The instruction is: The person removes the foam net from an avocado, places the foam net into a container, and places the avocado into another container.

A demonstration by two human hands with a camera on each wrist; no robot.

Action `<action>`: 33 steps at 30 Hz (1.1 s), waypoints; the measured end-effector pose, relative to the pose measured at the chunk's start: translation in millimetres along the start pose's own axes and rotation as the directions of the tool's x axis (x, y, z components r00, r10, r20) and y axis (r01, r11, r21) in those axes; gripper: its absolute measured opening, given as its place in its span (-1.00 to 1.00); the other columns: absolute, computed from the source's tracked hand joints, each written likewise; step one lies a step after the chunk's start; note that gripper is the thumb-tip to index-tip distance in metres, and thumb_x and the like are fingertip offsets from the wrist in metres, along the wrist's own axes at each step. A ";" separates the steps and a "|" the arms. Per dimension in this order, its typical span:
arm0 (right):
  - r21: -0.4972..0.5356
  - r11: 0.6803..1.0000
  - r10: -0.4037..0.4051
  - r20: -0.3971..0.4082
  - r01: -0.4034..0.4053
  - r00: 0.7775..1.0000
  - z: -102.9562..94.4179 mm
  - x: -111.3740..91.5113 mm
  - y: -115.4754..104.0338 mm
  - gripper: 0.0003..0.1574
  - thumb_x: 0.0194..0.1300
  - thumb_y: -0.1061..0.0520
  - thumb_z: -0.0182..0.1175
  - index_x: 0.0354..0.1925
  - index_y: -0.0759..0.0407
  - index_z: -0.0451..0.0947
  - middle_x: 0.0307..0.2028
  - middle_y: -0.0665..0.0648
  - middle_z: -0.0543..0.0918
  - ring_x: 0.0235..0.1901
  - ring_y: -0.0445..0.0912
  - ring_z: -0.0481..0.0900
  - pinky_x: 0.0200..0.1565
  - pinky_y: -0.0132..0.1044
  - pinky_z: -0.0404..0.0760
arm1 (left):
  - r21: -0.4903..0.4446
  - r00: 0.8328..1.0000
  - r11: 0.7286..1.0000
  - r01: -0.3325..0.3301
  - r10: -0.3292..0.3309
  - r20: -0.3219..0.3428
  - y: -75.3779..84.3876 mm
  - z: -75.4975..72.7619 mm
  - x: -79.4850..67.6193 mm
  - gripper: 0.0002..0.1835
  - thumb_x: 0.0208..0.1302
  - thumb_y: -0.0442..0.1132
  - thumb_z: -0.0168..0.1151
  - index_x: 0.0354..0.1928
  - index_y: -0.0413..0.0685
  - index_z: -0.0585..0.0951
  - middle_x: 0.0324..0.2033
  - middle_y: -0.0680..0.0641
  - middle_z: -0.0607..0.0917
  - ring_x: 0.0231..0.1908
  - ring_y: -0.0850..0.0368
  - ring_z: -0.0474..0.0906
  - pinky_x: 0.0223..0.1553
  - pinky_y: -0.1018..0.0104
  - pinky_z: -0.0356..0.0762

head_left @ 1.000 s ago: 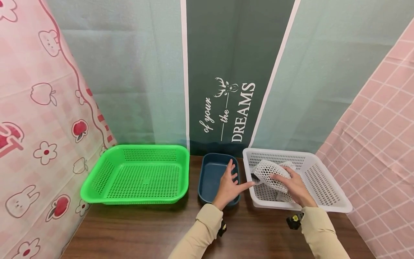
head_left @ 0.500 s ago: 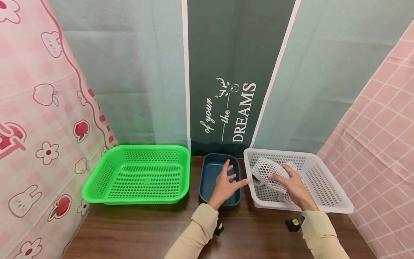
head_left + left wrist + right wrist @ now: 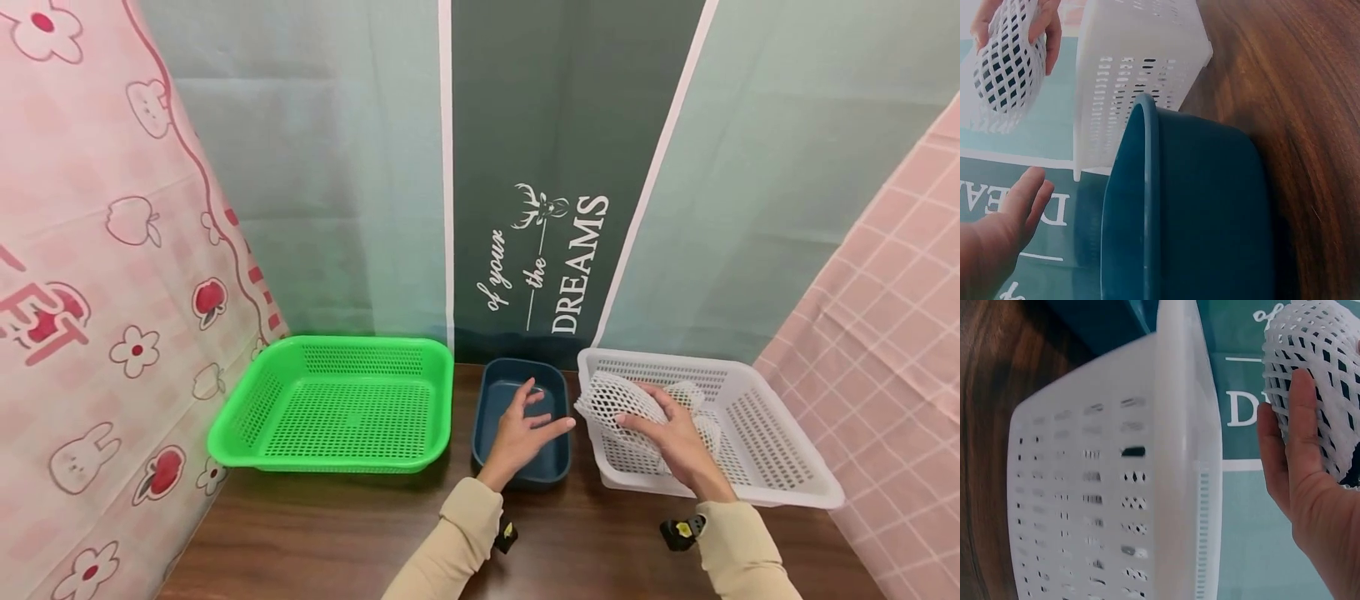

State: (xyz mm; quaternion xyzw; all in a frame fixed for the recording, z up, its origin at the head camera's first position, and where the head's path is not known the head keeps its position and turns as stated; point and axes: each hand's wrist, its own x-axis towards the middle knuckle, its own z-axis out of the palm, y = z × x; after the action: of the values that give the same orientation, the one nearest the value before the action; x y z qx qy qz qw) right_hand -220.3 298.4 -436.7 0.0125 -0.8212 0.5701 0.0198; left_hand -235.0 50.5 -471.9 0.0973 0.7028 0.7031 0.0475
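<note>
In the head view my right hand (image 3: 678, 437) grips a white foam net sleeve (image 3: 618, 404) at the left side of the white basket (image 3: 776, 467). Something dark shows through the mesh of the foam net sleeve (image 3: 1007, 75) in the left wrist view. There the sleeve hangs higher than the basket's rim, thumb and fingers around it. My left hand (image 3: 521, 437) is above the dark blue tub (image 3: 483, 417), fingers spread and nothing in them, its thumb pointing toward the sleeve. More white foam netting (image 3: 705, 429) lies in the basket, partly behind my right hand.
A green perforated basket (image 3: 352, 417) stands at the left on the brown wooden table (image 3: 337, 533). The tub sits between the two baskets. Behind them hangs a green curtain (image 3: 360, 167) with lettering; pink cloths flank both sides.
My right hand has raised the foam net sleeve and shifted it toward the white basket's left rim. My left hand has drawn back slightly from that rim. The head view has turned slightly left.
</note>
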 end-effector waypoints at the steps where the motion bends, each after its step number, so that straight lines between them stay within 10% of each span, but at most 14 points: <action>1: 0.003 1.000 0.005 0.003 -0.005 1.000 1.9 -0.7 0.1 -0.19 0.22 0.04 0.37 0.33 0.19 0.28 0.10 0.22 0.43 -0.11 -0.13 0.50 -0.16 -0.33 0.55 | -0.004 1.000 1.000 0.006 -0.006 -0.003 -1.1 -0.7 -0.3 -0.04 0.10 0.02 0.46 0.48 0.06 0.16 0.27 -0.12 0.42 0.07 -0.07 0.55 -0.08 -0.05 0.57; 33: 0.171 0.984 -0.066 0.131 0.043 0.989 43.3 -19.3 9.8 -0.23 0.20 0.28 0.32 0.33 0.26 0.27 0.08 0.29 0.41 -0.05 0.06 0.46 -0.09 -0.24 0.57 | -0.403 0.991 0.908 0.114 -0.078 0.106 -9.3 -28.1 -11.9 -0.30 0.24 -0.13 0.36 0.36 -0.15 0.31 0.14 -0.24 0.46 0.07 -0.27 0.52 -0.17 -0.05 0.60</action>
State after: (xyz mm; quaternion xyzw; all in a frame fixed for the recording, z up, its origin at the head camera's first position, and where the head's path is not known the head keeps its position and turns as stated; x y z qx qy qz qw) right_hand -202.2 261.3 -461.9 0.0754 -0.7693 0.6341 -0.0217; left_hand -229.8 20.6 -481.8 0.0813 0.5416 0.8262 0.1320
